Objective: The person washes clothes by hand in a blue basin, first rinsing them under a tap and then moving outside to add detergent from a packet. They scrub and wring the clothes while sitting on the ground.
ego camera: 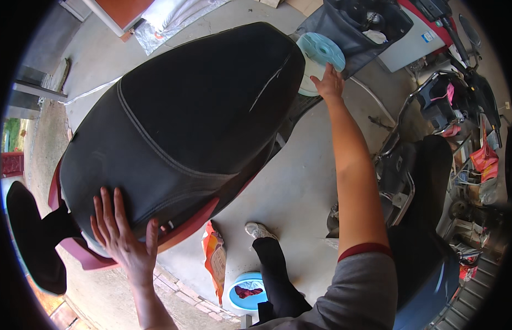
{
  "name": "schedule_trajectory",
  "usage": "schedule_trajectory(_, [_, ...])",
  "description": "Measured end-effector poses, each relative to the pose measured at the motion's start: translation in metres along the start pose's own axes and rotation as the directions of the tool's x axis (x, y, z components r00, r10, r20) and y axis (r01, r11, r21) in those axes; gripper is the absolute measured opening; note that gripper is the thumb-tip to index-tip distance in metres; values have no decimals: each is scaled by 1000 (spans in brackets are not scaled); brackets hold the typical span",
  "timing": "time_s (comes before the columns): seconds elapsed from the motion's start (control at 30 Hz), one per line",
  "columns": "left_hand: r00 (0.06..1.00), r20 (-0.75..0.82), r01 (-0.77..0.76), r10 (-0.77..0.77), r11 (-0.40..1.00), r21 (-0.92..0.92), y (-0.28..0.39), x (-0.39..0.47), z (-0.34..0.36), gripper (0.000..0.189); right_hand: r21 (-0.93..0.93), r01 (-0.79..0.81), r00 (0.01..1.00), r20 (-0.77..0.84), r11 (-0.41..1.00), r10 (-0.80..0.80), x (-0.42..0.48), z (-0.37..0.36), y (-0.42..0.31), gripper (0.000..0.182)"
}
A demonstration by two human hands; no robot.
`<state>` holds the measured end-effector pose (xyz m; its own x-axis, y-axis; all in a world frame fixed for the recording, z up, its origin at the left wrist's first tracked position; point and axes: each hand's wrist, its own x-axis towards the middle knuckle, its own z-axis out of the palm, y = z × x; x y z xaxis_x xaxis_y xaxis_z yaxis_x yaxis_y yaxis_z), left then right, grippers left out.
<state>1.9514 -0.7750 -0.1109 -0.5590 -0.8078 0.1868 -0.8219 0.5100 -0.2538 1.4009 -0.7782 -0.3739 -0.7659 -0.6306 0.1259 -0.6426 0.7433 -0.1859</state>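
Observation:
A motor scooter's black seat with pale stitching fills the middle of the view. My left hand lies flat on the rear of this seat, fingers spread. Beyond the seat's front end stands a round plastic tub, whitish inside, with a light blue plastic piece covering its far part. My right hand reaches over the tub's near side with thumb and fingers apart, fingertips at the blue piece's edge. Whether they touch it, I cannot tell. Below my left hand runs the scooter's red side panel.
A black backrest juts out behind the seat. Another two-wheeler stands at the right. On the floor are an orange printed bag and a blue basin with dark red cloth inside. A dark cover hangs near the tub.

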Motion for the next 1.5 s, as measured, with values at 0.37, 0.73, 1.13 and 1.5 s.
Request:
schedule_trajectory(0.37, [1000, 17, -23, 21, 990, 141, -11, 0, 20, 85, -11, -38, 991, 127, 999, 39, 84, 66, 5, 114])
schedule_trajectory(0.73, [988, -130, -67, 81, 992, 105, -11, 1, 34, 78, -224, -118, 966, 198, 967, 164, 69, 20, -22, 93])
schedule_trajectory(1.13, [1000, 21, -11, 9, 995, 101, -17, -6, 16, 81, 171, -322, 919, 295, 931, 263, 106, 27, -1, 132])
schedule_trajectory(1.5, [997, 10, 71, -70, 992, -103, -10, 10, 13, 76, -145, -274, 920, 250, 951, 303, 44, -6, -21, 98])
